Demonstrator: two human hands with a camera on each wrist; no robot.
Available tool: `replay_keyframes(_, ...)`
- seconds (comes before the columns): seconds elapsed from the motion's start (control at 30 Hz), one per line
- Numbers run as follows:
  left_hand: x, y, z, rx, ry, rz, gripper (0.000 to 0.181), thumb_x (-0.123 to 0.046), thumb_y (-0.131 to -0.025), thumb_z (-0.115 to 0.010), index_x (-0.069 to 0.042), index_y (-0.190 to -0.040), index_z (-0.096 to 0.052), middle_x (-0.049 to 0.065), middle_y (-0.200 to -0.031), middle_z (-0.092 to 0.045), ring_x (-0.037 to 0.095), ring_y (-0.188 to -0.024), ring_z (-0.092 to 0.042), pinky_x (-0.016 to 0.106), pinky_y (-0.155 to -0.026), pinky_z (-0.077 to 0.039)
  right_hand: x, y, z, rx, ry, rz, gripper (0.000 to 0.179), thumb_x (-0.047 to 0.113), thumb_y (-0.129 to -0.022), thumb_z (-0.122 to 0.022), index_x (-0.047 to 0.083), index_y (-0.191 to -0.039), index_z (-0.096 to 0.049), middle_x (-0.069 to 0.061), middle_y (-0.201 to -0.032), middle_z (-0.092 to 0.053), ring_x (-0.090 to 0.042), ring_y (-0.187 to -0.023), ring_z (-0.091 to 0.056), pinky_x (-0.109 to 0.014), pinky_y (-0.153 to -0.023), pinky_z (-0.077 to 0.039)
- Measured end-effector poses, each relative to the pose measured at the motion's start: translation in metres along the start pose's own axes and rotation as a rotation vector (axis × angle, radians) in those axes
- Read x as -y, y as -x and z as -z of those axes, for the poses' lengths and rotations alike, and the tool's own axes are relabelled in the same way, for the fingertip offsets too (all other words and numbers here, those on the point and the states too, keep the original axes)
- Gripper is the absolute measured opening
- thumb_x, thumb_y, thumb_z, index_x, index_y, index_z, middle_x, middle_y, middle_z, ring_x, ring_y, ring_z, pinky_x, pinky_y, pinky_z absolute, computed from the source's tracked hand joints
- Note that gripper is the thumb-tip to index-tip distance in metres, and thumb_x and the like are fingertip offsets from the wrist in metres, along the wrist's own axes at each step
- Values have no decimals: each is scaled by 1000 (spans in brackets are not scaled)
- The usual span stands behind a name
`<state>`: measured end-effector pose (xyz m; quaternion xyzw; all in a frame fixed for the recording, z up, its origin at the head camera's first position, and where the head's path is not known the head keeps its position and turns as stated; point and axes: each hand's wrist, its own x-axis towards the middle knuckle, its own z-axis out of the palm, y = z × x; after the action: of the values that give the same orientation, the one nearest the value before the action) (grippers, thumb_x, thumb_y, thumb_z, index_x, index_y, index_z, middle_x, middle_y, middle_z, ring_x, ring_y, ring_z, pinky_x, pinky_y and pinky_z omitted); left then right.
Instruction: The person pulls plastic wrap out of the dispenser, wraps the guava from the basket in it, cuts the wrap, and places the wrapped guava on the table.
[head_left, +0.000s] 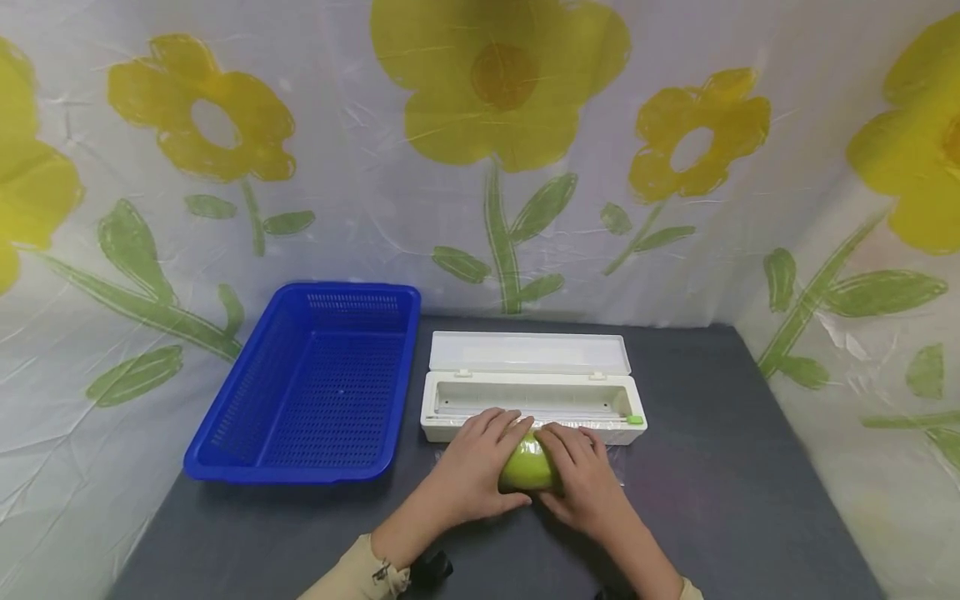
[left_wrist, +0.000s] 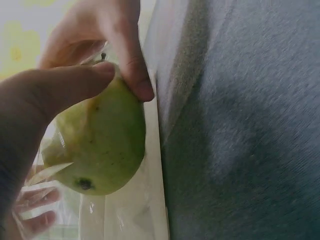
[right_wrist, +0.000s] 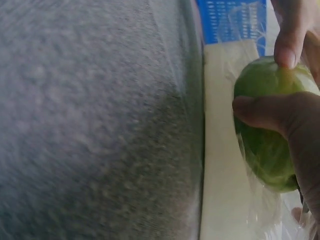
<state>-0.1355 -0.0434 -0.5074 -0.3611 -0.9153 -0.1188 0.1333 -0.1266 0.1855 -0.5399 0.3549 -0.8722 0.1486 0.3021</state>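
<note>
A green mango (head_left: 528, 465), with clear plastic film (right_wrist: 265, 212) around it, is held between both hands just in front of a long white wrap dispenser box (head_left: 442, 427). My left hand (head_left: 476, 471) grips its left side, fingers over the far side and thumb on the near side. On the opposite side, my right hand (head_left: 587, 479) holds it the same way. In the left wrist view the mango (left_wrist: 112, 145) shows a dark spot at one end and a short stem at the other. Film hides part of the left fingertips there.
The dispenser's lid (head_left: 528, 352) stands open at the back, and a green slider (head_left: 634, 420) sits at the right end of its front edge. A blue perforated basket (head_left: 288, 473) stands to the left on the dark grey tabletop (head_left: 712, 500). Behind hangs a flowered curtain (head_left: 337, 192).
</note>
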Motion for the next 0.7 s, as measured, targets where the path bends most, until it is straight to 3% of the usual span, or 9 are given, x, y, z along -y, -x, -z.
replay_keyframes(0.13, -10, 5, -1, -170, -71, -56, 94, -59, -73, -93, -14, -147, -59, 8, -132, -63, 27, -127, -59, 44, -111, -49, -3, -1, 4, 46, -34, -14, 100, 31, -53, -104, 3, -139, -59, -13, -130, -65, -29, -119, -62, -57, -95, -48)
replay_keyframes(0.23, -15, 7, -6, -254, -124, -83, 87, -51, -71, -97, -13, -141, -64, 7, -127, -64, 26, -120, -61, 41, -109, -50, -4, -3, 8, 83, -67, -33, 98, 31, -59, -103, 4, -141, -58, -12, -133, -64, -29, -121, -62, -57, -97, -47)
replay_keyframes(0.5, -11, 4, -14, -272, -163, -103, 92, -53, -66, -98, -12, -140, -62, 7, -129, -66, 23, -115, -66, 40, -106, -51, -5, -3, 11, 108, -96, -56, 97, 31, -63, -101, 4, -145, -56, -12, -136, -64, -31, -123, -63, -57, -97, -47)
replay_keyframes(0.7, -9, 0, -14, -277, -136, -99, 89, -53, -70, -96, -9, -140, -62, 8, -126, -67, 23, -113, -68, 39, -103, -53, -5, -2, 12, 99, -101, -55, 101, 33, -65, -100, 3, -149, -54, -14, -140, -63, -32, -124, -61, -57, -98, -46)
